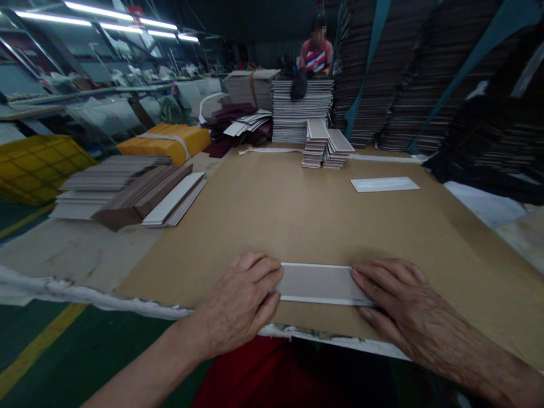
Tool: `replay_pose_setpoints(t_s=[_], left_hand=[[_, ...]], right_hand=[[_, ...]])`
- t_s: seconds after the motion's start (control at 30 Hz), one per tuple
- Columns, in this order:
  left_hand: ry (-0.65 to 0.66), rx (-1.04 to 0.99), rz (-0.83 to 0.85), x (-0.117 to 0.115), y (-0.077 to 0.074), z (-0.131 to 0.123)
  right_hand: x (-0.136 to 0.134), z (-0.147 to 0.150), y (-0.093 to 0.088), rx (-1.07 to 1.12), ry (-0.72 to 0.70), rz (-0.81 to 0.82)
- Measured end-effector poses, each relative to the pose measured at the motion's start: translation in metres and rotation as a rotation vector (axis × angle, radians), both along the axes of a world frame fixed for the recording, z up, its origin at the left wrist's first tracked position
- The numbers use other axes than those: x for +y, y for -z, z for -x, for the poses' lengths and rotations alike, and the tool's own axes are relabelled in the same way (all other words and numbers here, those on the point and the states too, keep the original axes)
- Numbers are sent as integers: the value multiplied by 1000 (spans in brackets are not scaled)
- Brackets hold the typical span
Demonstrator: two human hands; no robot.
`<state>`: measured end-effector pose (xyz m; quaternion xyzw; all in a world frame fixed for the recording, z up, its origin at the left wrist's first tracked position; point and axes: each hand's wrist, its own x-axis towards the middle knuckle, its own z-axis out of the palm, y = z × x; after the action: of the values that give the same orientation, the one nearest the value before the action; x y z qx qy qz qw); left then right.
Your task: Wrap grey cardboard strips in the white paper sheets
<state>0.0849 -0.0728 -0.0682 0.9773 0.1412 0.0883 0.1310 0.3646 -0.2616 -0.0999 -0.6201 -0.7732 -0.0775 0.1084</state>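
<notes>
A grey strip of board with white long edges [318, 283] lies flat near the front edge of the tan tabletop [263, 209]. My left hand [242, 297] grips the strip's left end, with fingers over the top and the thumb at the near side. Over its right end rests my right hand [395, 297], its fingers closed around the end. Both ends of the strip are hidden under my hands. Farther back on the right, a separate white strip [385, 184] lies flat on the tabletop, apart from both hands.
Small stacks of strips [317, 144] stand at the table's back. On the left lie white strips [174, 201], brown board pieces [140, 195] and a yellow bundle [170, 141]. Tall board stacks [382, 73] rise at the right. A person [317, 54] is behind a board pile [301, 110].
</notes>
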Motion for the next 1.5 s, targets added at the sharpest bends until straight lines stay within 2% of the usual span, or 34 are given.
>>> replay_pose_setpoints(t_s=[0.23, 0.37, 0.47, 0.57, 0.63, 0.77, 0.9, 1.07, 1.23, 1.3, 1.5], left_hand=[[8, 86, -98, -1, -1, -1], [32, 105, -195, -3, -3, -2], [92, 109, -258, -3, -6, -3], [121, 112, -282, -2, -6, -4], [118, 112, -282, -1, -5, -4], [105, 98, -257, 0, -2, -2], [102, 77, -220, 1, 1, 0], [93, 12, -197, 4, 7, 2], [97, -33, -169, 8, 8, 4], [107, -35, -149, 9, 6, 6], [110, -129, -134, 11, 4, 13]], right_hand=[[3, 9, 0, -37, -8, -48], [-1, 7, 1, 8, 37, -2], [-8, -8, -14, 170, 54, 77], [-12, -23, -33, 306, 119, 6], [-10, -24, -37, 310, 116, -15], [-2, -9, -18, 194, 10, 133], [-10, -8, 0, 94, 35, 136], [-22, -29, -10, 206, 96, 147], [-22, -15, -13, 188, 21, 180], [-25, -4, -11, 114, -19, 145], [-24, 17, -3, -40, -160, -137]])
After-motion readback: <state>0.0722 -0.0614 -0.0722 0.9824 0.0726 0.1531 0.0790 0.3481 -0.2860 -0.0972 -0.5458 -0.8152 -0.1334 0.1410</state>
